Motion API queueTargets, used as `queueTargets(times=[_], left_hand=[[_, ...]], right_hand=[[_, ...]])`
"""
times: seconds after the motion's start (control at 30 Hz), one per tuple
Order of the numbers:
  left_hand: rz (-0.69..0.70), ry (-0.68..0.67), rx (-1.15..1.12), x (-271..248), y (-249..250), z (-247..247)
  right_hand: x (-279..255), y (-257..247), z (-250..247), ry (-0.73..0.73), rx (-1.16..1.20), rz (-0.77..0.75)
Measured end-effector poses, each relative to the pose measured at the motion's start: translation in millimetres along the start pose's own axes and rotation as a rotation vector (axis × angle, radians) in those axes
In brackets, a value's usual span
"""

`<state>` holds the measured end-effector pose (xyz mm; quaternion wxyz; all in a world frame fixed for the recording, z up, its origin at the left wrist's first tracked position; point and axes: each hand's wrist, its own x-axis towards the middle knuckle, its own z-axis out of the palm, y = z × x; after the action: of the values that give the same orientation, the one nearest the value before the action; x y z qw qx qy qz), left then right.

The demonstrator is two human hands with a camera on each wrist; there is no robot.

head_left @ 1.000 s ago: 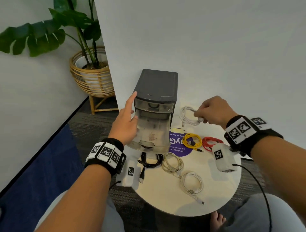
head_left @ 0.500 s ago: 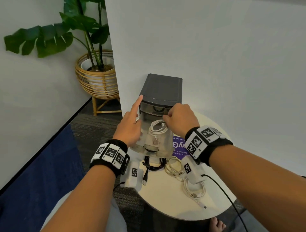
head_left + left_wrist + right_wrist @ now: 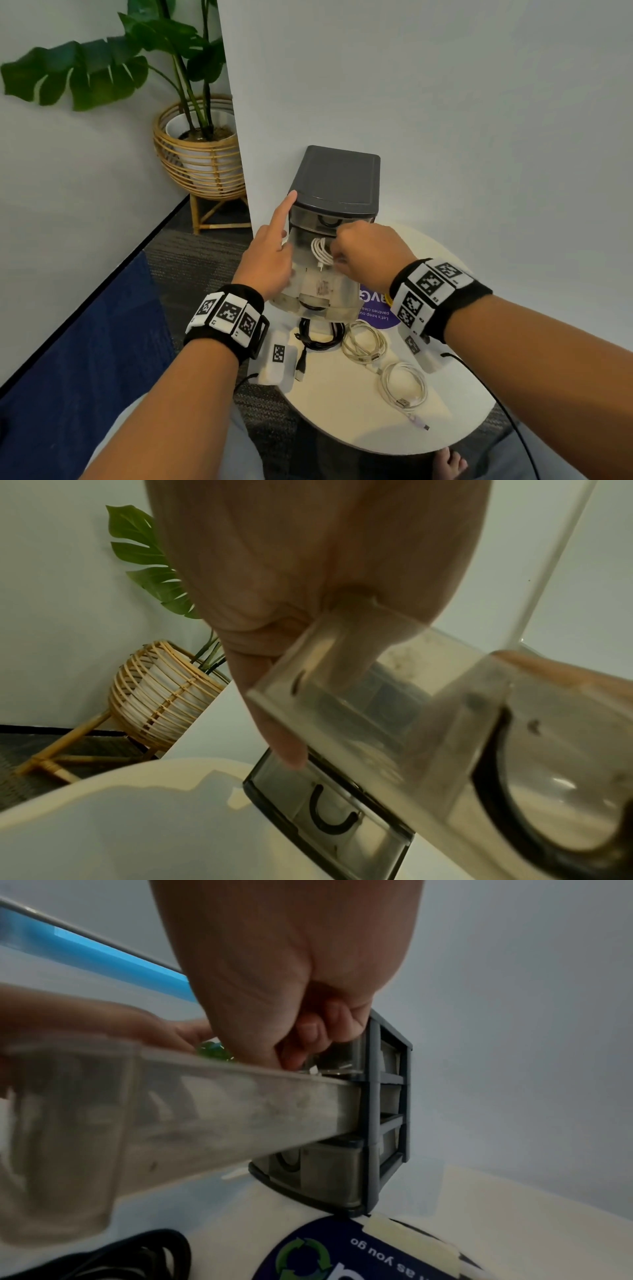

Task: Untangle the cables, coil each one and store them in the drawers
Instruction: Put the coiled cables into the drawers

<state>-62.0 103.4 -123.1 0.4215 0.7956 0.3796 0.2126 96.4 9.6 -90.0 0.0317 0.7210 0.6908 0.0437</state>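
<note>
A dark grey drawer unit (image 3: 337, 181) stands at the back of the round table (image 3: 342, 418), with its second clear drawer (image 3: 318, 291) pulled out. My left hand (image 3: 270, 260) pinches the drawer's left wall (image 3: 342, 685), thumb inside, while the index finger points up against the unit's corner. My right hand (image 3: 366, 253) holds a coiled white cable (image 3: 320, 251) inside the open drawer, fingers curled round it. In the right wrist view the right hand's fingertips (image 3: 301, 1042) dip over the drawer's rim (image 3: 205, 1110); the cable is hidden there.
On the table in front of the drawer lie a black coil (image 3: 320, 334), a beige coil (image 3: 364, 342) and a white coil (image 3: 404, 389). A purple sticker (image 3: 376, 308) lies to the right of the drawer. A potted plant in a wicker stand (image 3: 202, 150) is on the floor at the left.
My right hand carried the white coil from the right of the unit over to the open drawer and lowered it inside. The left hand stayed on the drawer.
</note>
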Motion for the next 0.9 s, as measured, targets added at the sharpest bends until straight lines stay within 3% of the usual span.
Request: queueTargets(times=[0.13, 0.27, 0.37, 0.5, 0.6, 0.73, 0.8, 0.9], left_hand=[[0.005, 0.004, 0.001, 0.6, -1.0, 0.6], [0.008, 0.009, 0.019, 2.1, -2.1, 0.6], [0.006, 0.006, 0.015, 2.5, -2.6, -0.1], [-0.003, 0.007, 0.014, 3.1, -3.1, -0.2], [-0.008, 0.011, 0.018, 2.6, -2.5, 0.4], [-0.017, 0.013, 0.001, 0.9, -1.5, 1.3], [-0.026, 0.013, -0.008, 0.7, -0.3, 1.9], [-0.032, 0.011, -0.014, -0.3, 1.3, 2.4]], right_hand=[[9.2, -2.7, 4.2, 0.046, -0.107, 0.091], [10.7, -2.2, 5.9, 0.065, -0.077, 0.07], [0.7, 5.1, 2.1, 0.142, 0.102, 0.12], [-22.9, 22.9, -3.6, 0.204, 0.441, 0.352], [-43.4, 38.1, -2.6, -0.048, 0.614, 0.453], [-59.6, 36.6, 16.2, -0.509, 0.6, 0.376], [-60.6, 27.6, 31.1, -0.591, 0.548, 0.32], [-59.0, 15.2, 48.3, -0.543, 0.355, 0.237]])
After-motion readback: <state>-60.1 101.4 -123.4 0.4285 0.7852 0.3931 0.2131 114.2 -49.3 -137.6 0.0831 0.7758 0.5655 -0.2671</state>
